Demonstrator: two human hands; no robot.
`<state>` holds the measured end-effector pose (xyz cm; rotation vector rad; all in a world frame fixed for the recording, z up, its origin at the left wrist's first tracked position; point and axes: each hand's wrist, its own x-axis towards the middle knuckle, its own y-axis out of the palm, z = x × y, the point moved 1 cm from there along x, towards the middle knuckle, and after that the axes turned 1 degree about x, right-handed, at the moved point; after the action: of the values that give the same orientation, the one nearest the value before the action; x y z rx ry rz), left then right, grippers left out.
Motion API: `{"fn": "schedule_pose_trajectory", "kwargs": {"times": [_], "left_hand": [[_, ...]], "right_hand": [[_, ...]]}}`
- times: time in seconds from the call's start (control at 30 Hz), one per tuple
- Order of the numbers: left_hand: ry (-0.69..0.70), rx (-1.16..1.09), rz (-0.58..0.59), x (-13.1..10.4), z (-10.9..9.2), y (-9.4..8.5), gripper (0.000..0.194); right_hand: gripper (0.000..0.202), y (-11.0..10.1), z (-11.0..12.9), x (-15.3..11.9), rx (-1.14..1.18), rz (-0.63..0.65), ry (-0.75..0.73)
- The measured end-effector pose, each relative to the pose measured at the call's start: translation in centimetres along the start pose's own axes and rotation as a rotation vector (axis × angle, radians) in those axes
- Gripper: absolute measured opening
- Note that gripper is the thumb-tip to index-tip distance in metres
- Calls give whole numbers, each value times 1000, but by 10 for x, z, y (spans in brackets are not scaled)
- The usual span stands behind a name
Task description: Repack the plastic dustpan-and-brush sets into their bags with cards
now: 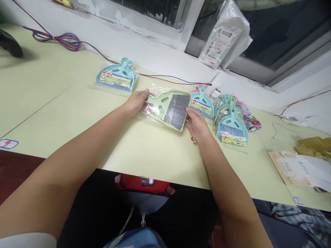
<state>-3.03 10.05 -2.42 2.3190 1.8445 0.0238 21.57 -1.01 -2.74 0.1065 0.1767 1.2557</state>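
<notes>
A green dustpan and brush set (162, 106) in clear plastic wrap is held between my two hands, just over the table. Its grey bristles face up and point to the right. My left hand (137, 102) is closed around the handle end. My right hand (196, 124) grips the wide bristle edge, thumb on top and fingers partly hidden beneath. Close behind my right hand lies a blue wrapped dustpan set (202, 103) with a printed label. Part of a small red printed piece (193, 140) shows under my right wrist.
Another blue set (116, 77) lies back left. To the right is a pile of wrapped sets (232, 125) beside patterned cloth (249, 115). Red and blue cables (64, 41) run along the wall. Paper bags (294, 168) lie far right. A plastic-wrapped package (219, 38) leans on the window.
</notes>
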Motion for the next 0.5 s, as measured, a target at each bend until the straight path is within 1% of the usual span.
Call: {"fn": "schedule_pose_trajectory", "kwargs": {"times": [0.1, 0.23, 0.33, 0.5], "left_hand": [[-1, 6, 8, 1, 1, 0, 35], [50, 2, 3, 8, 5, -5, 34], [63, -10, 19, 13, 7, -12, 38], [34, 7, -42, 16, 2, -24, 44]], "right_hand": [[38, 2, 0, 0, 62, 38, 10], [32, 2, -1, 1, 136, 23, -24], [28, 0, -1, 3, 150, -12, -36], [22, -6, 3, 3, 109, -86, -56]]}}
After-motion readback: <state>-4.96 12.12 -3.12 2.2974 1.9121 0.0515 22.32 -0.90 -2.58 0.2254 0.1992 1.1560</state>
